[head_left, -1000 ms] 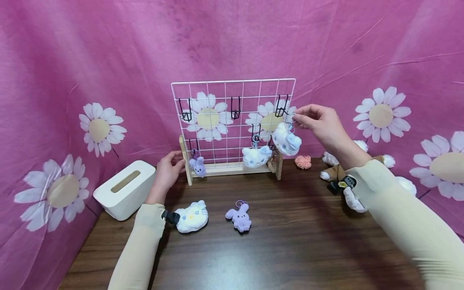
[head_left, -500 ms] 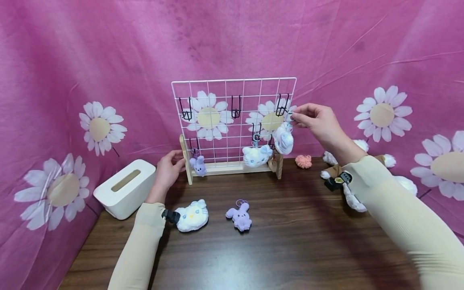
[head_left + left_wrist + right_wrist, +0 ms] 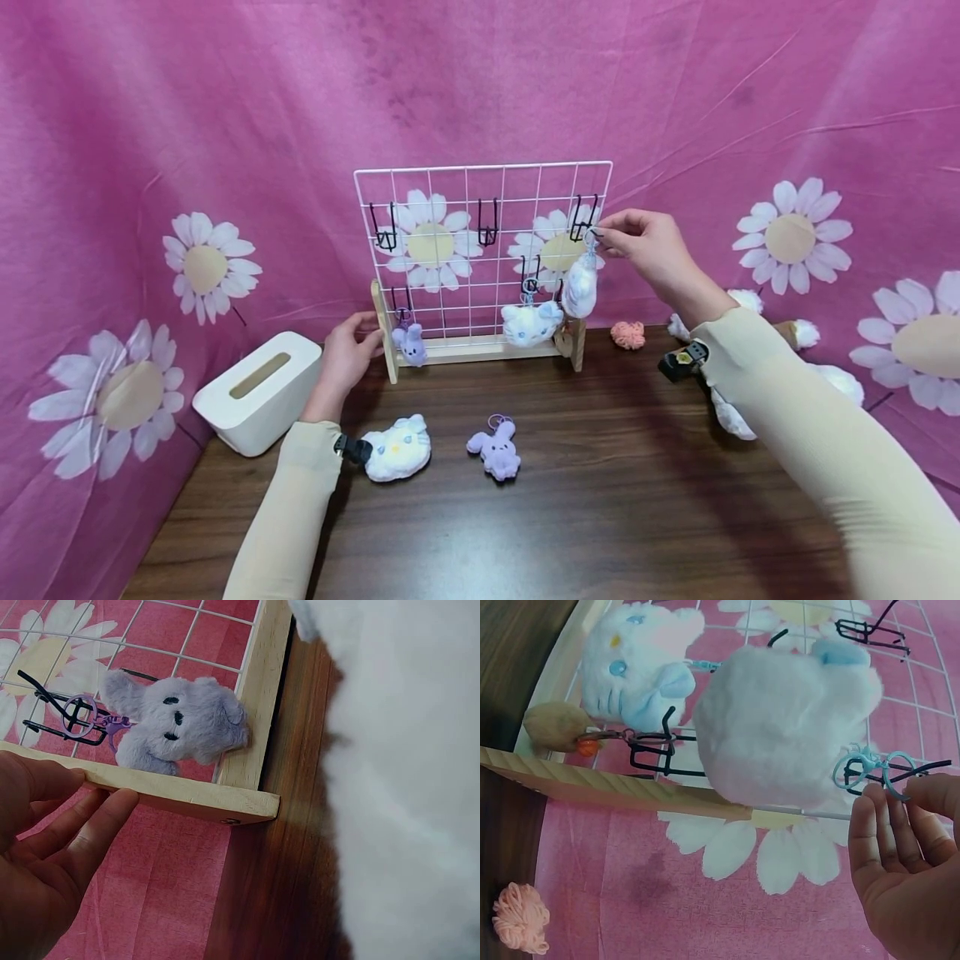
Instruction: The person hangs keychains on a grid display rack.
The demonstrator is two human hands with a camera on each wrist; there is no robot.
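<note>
My right hand pinches the light-blue ring of a white plush cat-head keychain at the upper right black hook of a white wire grid rack. In the right wrist view the plush hangs with its back to the camera, and the ring overlaps the hook's prong there. My left hand holds the rack's left wooden post between thumb and fingers. Beside that post a purple bunny keychain hangs from a lower hook. Another white cat-head keychain hangs at the lower right.
A white cat-head plush and a purple bunny keychain lie on the brown table. At left stands a white tissue box. A peach yarn-like ball and brown-and-white plush toys lie at right. A small brown keychain hangs low on the rack.
My right hand has moved slightly left, bringing the ring to the upper right hook. The hanging plush has turned from face-on to side-on. My left hand stays at the post.
</note>
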